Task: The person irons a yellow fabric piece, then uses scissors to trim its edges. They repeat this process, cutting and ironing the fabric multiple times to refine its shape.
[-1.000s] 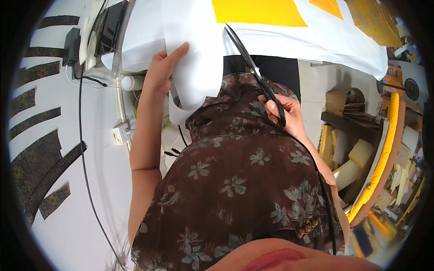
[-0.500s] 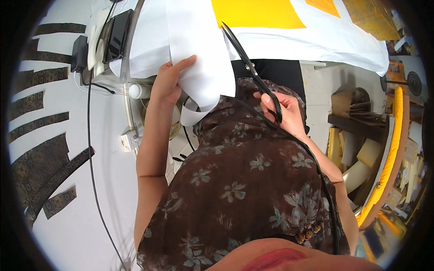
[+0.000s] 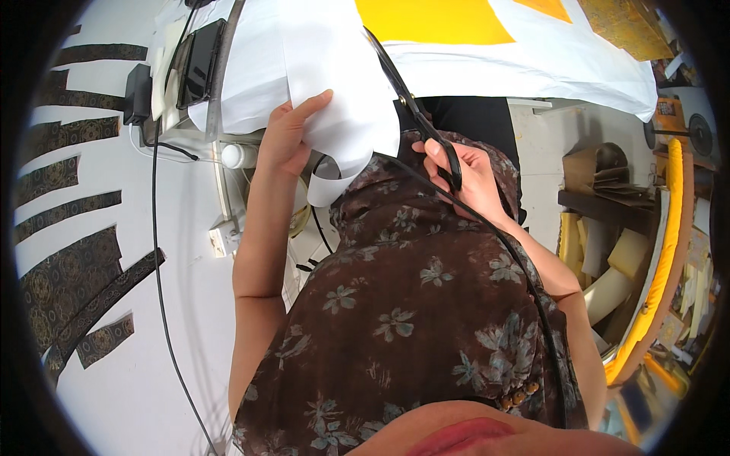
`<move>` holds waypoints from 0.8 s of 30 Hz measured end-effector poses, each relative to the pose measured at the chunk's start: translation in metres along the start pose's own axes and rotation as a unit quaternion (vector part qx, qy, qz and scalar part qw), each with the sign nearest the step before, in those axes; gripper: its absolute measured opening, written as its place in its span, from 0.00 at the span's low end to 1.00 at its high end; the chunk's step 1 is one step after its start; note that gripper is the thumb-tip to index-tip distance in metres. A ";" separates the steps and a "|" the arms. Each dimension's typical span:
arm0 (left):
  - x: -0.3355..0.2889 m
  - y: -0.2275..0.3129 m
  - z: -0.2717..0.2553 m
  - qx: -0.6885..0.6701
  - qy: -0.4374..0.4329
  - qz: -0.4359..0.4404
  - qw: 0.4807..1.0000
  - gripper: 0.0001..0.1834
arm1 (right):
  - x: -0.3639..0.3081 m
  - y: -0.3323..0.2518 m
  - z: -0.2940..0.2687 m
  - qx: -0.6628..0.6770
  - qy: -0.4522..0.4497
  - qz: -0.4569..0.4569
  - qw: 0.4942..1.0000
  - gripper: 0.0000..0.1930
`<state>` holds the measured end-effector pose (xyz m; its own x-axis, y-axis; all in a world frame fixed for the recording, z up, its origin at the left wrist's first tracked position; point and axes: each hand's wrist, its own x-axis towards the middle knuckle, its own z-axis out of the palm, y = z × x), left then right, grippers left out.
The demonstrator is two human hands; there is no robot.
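A long sheet of white paper (image 3: 327,61) hangs over the near edge of the table, its lower end curling up. My left hand (image 3: 294,131) grips the sheet by its left side, thumb on top and fingers behind. In my right hand (image 3: 470,173) is a pair of black-handled scissors (image 3: 414,106), with fingers at the loops. The blades point up and away, along the right edge of the paper; they look closed or nearly so. The handles lie over my lap.
On the white-covered table lies a yellow piece (image 3: 433,21). A dark phone-like device (image 3: 201,64) and a black adapter (image 3: 138,93) stand at the left. A black cable (image 3: 157,251) runs down there, beside dark patterned fabric strips (image 3: 68,266). Foam and cardboard scraps (image 3: 608,235) fill the right.
The scissors and my right hand have shifted slightly left and up, closer along the paper's edge. My left hand keeps its hold on the sheet.
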<state>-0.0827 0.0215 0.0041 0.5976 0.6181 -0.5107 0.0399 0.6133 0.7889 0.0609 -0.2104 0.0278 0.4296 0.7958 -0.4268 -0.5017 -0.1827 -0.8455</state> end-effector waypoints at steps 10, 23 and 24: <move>-0.003 0.000 0.009 0.016 0.023 0.018 0.999 0.18 | 0.012 0.010 0.014 0.038 0.022 -0.012 0.999 0.21; -0.003 -0.001 0.009 0.012 0.026 0.032 0.999 0.17 | 0.015 0.022 0.015 0.055 0.007 -0.026 0.998 0.19; -0.003 -0.001 0.009 0.013 0.026 0.032 0.999 0.17 | 0.015 0.023 0.016 0.057 0.007 -0.030 0.998 0.18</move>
<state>-0.0772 0.0145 0.0085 0.5580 0.6801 -0.4756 0.0242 0.5595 0.8285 0.0440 -0.1933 0.0068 0.4721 0.7945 -0.3819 -0.5571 -0.0669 -0.8278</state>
